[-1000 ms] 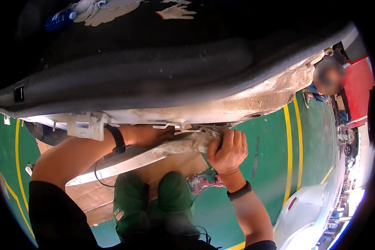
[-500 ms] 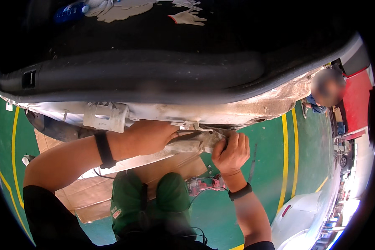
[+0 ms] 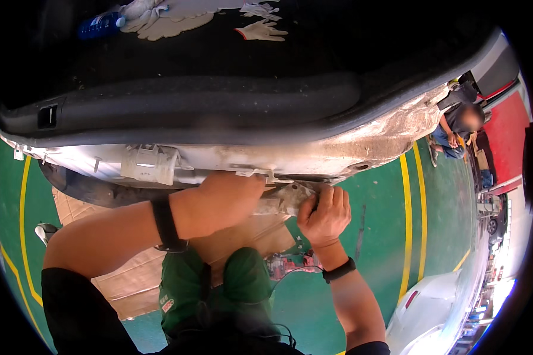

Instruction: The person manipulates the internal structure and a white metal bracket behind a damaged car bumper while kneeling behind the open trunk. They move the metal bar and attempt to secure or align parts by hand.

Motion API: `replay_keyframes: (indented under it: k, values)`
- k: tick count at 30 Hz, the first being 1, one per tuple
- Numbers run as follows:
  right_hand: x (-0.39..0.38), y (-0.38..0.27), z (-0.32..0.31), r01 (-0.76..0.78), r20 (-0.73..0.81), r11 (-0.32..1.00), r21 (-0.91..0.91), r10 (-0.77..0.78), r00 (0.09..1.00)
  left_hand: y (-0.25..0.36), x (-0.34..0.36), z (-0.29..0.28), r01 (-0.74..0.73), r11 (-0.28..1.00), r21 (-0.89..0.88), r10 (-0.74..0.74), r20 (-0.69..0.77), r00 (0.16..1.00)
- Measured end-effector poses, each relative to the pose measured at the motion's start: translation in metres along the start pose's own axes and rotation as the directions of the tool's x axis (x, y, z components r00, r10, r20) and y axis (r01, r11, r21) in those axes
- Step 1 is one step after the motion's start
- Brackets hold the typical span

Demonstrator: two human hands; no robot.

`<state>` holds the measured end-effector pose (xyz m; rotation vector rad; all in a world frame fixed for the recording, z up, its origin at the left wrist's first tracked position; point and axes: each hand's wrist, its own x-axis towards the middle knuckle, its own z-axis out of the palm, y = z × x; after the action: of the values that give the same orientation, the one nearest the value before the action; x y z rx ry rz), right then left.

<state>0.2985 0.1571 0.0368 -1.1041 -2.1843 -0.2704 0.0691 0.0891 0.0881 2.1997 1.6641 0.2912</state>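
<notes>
A worn, dirty white metal beam (image 3: 289, 197) sits just under the rear body edge (image 3: 231, 157) of a vehicle. Around its right end my right hand (image 3: 326, 216) is closed, thumb toward me and fingers over the top. My left hand (image 3: 232, 198) is curled against the underside of the body edge, left of the right hand. Its fingertips are turned away, so what it holds does not show. A small metal bracket (image 3: 256, 173) juts out just above it. The beam's left part is hidden behind my left hand and forearm.
Above is black trunk trim (image 3: 195, 106); on the dark surface beyond lie white gloves (image 3: 262, 31) and a blue bottle (image 3: 100, 26). Flattened cardboard (image 3: 130, 290) covers green floor beneath me. Red tools (image 3: 290, 264) lie near my knees. A person (image 3: 456, 127) sits at far right; a white car part (image 3: 423, 313) lies lower right.
My left hand and forearm have shifted right, closer to my right hand, and the white beam's left stretch has gone from sight. My right hand keeps its hold on the end.
</notes>
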Motion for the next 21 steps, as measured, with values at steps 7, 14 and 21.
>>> replay_keyframes:
  k: [7, 14, 21]
  values:
    - [-0.002, 0.005, 0.002, 0.027, -0.006, 0.999, -0.039, -0.027, 1.0, -0.027, -0.001, 0.008, 0.103, 0.989, -0.103, -0.087, 0.15, 0.985]
    - [0.0, 0.001, -0.002, 0.025, 0.022, 0.999, -0.042, -0.024, 0.999, -0.062, 0.021, 0.045, 0.01, 0.989, -0.146, 0.007, 0.119, 0.993]
    - [-0.002, 0.004, -0.001, 0.04, -0.01, 0.997, -0.062, -0.041, 0.999, -0.077, -0.005, 0.039, 0.111, 0.982, -0.152, -0.066, 0.272, 0.96]
